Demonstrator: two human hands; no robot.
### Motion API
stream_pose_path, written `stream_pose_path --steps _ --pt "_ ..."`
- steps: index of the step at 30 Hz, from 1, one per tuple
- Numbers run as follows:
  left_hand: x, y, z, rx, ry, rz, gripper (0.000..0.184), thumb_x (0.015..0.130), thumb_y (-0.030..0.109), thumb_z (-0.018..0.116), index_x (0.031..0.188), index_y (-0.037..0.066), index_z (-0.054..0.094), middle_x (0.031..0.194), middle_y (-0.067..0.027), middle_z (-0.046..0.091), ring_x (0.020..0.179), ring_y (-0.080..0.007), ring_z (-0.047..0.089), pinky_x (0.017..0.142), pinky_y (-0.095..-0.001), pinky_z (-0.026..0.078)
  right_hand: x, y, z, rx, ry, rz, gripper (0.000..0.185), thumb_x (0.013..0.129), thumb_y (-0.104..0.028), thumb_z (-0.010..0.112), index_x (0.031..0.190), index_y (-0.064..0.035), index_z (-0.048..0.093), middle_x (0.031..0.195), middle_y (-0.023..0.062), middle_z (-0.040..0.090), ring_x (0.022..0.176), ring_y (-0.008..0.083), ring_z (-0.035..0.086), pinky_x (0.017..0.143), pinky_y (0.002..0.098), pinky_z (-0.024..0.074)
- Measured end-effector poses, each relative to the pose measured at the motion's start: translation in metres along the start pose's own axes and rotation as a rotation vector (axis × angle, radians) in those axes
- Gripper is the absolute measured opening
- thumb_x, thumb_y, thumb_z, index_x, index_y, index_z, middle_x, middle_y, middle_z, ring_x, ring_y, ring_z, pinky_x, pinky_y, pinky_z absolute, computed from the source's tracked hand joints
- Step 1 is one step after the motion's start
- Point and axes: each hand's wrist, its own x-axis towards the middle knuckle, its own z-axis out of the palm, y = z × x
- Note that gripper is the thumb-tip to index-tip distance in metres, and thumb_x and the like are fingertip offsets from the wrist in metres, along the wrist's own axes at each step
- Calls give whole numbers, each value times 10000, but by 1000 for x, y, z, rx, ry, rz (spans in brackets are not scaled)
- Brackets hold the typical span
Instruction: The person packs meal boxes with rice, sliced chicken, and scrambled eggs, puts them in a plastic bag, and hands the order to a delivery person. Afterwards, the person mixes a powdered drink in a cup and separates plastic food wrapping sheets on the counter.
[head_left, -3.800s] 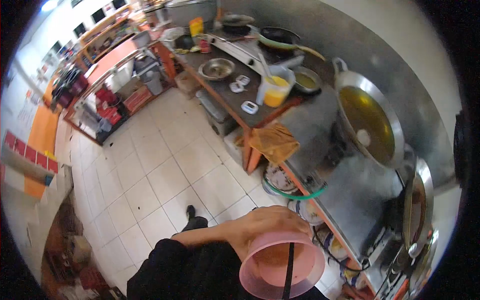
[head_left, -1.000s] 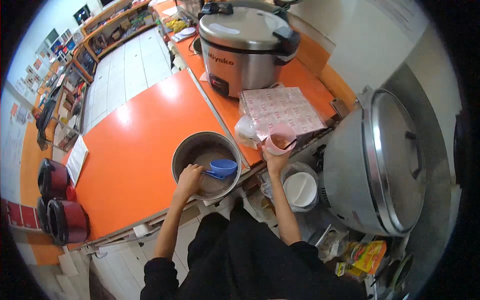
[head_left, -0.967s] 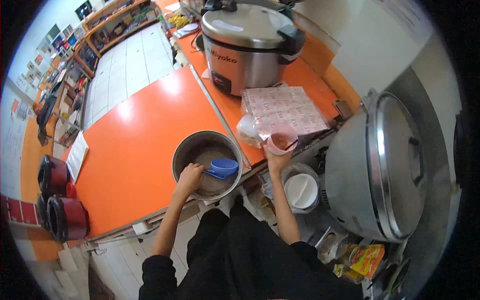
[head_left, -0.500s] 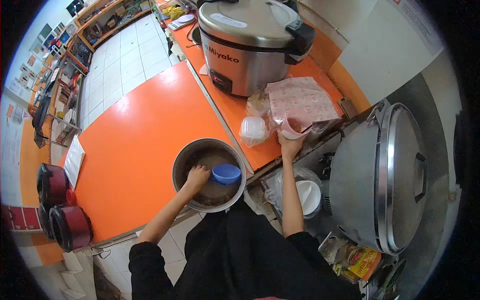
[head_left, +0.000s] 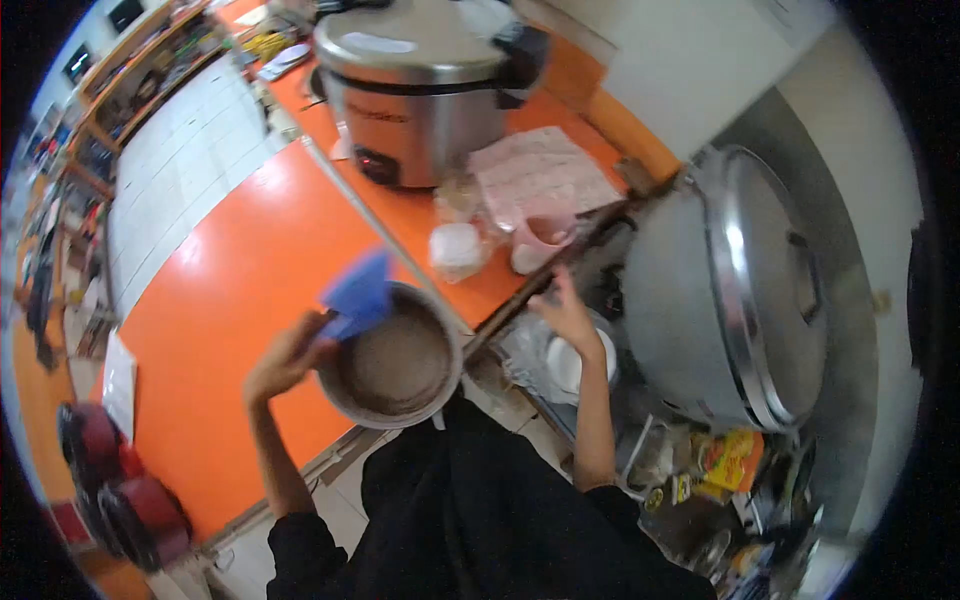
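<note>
My left hand (head_left: 287, 358) grips a blue plastic scoop (head_left: 358, 295) by its handle; the scoop is blurred by motion and tilted over the far left rim of a round metal pot (head_left: 443, 345). Some brownish contents cover the pot's bottom. My right hand (head_left: 568, 318) is held in the air with its fingers apart and nothing in it. Just beyond those fingers, a pink cup (head_left: 532, 250) stands at the counter's edge. A white lidded container in clear plastic (head_left: 457, 250) sits beside the cup, and pink printed paper (head_left: 545, 178) lies behind.
A large steel rice cooker (head_left: 425, 110) stands on the orange counter (head_left: 235, 300). To the right is a big lidded metal vessel (head_left: 690, 290). Maroon pots (head_left: 150, 520) are at the left, near a white sheet (head_left: 119, 385). Packets (head_left: 735, 458) lie low right.
My left hand has lifted the blue scoop from inside the pot, up and left. My right hand has let go of the pink cup and drawn back. The view has shifted.
</note>
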Motion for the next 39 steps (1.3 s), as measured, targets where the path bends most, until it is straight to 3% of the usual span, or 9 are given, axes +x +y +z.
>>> stream_pose_path --steps 2,4,6,9,14,18,21,30,39 --pt "14 -7 -23 9 193 -147 174 895 92 474 1051 24 441 777 -46 523 641 -101 508 547 -233 426 -46 -93 -71 -106 -475 -174 569 788 -240 649 1265 -29 422 1287 125 439 1201 285 397 999 363 310" --pt "37 -62 -36 83 332 -132 129 914 98 446 1033 52 431 730 -33 488 614 -94 488 504 -246 405 -89 -182 -130 -118 -525 -217 440 791 -237 635 1162 -22 536 1179 140 535 1133 278 476 969 359 346" --pt "58 -105 -37 259 437 -161 123 907 166 470 956 60 434 676 -89 510 564 -193 512 478 -323 389 -118 -241 -193 -210 -453 -220 350 812 -242 617 1103 -53 574 1153 117 563 1104 233 511 942 344 385" --pt "77 -215 -30 456 457 -166 175 878 170 512 963 45 423 665 -175 535 592 -326 558 491 -392 397 -127 -267 -251 -420 274 168 276 854 -196 554 1091 -57 582 1097 103 594 1028 204 557 880 304 421" --pt "86 -239 1 537 426 -111 218 830 170 575 931 35 437 669 -194 552 603 -355 565 500 -420 401 -37 -156 -392 -1043 410 92 471 862 -334 530 1147 40 505 1204 241 480 1130 344 463 951 376 357" --pt "95 -257 13 263 411 -123 196 824 161 585 900 8 490 683 -168 576 609 -307 580 533 -397 431 2 -91 -422 -1285 405 233 345 886 -278 491 1007 44 520 935 185 572 888 243 563 792 372 438" --pt "90 -260 22 249 436 -16 185 851 168 556 891 -8 523 711 -153 583 654 -263 586 585 -370 449 10 -83 -443 -665 257 685 256 894 -249 484 824 -4 513 720 105 551 652 173 546 582 331 441" --pt "11 -291 55 289 915 -389 348 941 268 366 801 -22 497 712 -158 514 666 -286 518 608 -389 414 -3 -107 -490 -504 525 434 261 888 -277 511 716 -87 464 606 -25 434 524 89 398 480 264 338" --pt "9 -241 81 609 895 -498 370 925 274 343 756 -28 474 797 -202 495 712 -366 510 571 -451 377 -28 -237 -543 -278 922 -37 271 898 -349 506 846 -84 486 678 -34 419 619 93 393 582 239 326"
